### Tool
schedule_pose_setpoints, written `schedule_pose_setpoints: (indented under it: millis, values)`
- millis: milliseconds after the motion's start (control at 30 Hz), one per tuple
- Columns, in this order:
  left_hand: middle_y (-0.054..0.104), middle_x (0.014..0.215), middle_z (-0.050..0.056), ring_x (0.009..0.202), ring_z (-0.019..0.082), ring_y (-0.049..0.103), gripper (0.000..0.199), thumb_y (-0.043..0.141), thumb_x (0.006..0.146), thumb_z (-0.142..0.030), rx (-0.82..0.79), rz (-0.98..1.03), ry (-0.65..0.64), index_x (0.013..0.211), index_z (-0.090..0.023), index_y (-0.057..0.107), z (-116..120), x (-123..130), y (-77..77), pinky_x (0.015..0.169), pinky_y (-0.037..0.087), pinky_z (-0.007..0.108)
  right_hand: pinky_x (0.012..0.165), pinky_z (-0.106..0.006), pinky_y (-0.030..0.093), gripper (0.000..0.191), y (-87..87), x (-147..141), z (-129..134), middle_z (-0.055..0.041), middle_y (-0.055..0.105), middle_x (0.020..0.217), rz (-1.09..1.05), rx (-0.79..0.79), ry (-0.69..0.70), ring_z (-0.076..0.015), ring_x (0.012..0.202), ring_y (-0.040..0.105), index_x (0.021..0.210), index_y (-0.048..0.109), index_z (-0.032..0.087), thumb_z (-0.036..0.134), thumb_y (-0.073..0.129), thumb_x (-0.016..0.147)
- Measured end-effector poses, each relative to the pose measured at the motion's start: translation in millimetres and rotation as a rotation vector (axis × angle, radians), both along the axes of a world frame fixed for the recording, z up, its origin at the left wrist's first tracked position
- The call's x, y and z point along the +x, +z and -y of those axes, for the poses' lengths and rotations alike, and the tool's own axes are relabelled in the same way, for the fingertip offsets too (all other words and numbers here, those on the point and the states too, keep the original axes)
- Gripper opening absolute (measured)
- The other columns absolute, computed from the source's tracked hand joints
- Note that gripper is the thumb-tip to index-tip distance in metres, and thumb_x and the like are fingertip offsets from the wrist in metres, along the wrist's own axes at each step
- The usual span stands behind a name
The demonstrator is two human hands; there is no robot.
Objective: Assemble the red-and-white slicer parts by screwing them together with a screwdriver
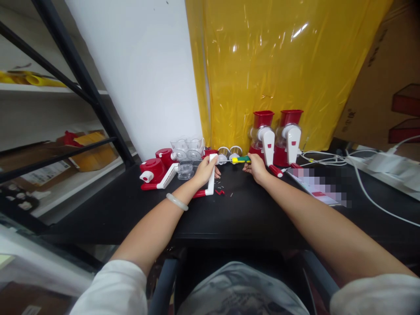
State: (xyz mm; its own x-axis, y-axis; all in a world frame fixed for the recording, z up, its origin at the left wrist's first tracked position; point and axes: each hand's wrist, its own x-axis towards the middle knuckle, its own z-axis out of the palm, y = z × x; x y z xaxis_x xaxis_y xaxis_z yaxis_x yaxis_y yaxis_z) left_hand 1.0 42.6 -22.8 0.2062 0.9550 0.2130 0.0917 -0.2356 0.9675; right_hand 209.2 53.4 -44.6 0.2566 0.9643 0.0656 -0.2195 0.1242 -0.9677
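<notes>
- We see a red piece [222,192] and small bits [218,187] on the table [249,214], just right of the white crank [210,183].
- Our left hand [206,169] is clamped on the crank's upper part.
- Our right hand [257,168], right of the crank, grips the screwdriver [241,160]; its shaft points at the crank, whether touching we cannot tell.
- Left of the crank we have red bases [156,168] and clear cups [185,170].
- Behind it, rightward, stand drums [223,153] and, farther right, two grinders [268,146].
- Yellow sheeting [278,57] hangs beyond.
</notes>
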Motion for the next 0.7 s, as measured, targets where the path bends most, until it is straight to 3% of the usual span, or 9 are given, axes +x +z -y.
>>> schedule_pose_setpoints:
  millis: [500, 700]
  values:
    - [0.06, 0.05, -0.003, 0.041, 0.014, 0.06, 0.034, 0.052, 0.091, -0.051, -0.005, -0.008, 0.003, 0.096, -0.018, 0.045, 2.4, 0.2, 2.7, 0.044, 0.048, 0.021, 0.033, -0.022, 0.041, 0.044, -8.6, 5.3, -4.0, 0.0078, 0.041, 0.038, 0.2, 0.073, -0.07, -0.0096, 0.028, 0.041, 0.071, 0.042, 0.023, 0.064, 0.053, 0.083]
    - [0.06, 0.049, -0.002, 0.041, 0.014, 0.059, 0.03, 0.05, 0.093, -0.048, -0.017, 0.004, 0.009, 0.097, -0.018, 0.044, 1.3, -0.2, 1.6, 0.044, 0.048, 0.022, 0.034, -0.02, 0.04, 0.033, -3.1, 2.4, -3.4, 0.0049, 0.051, 0.046, 0.18, -0.014, -0.08, -0.011, 0.033, 0.051, 0.081, 0.048, 0.022, 0.052, 0.043, 0.092]
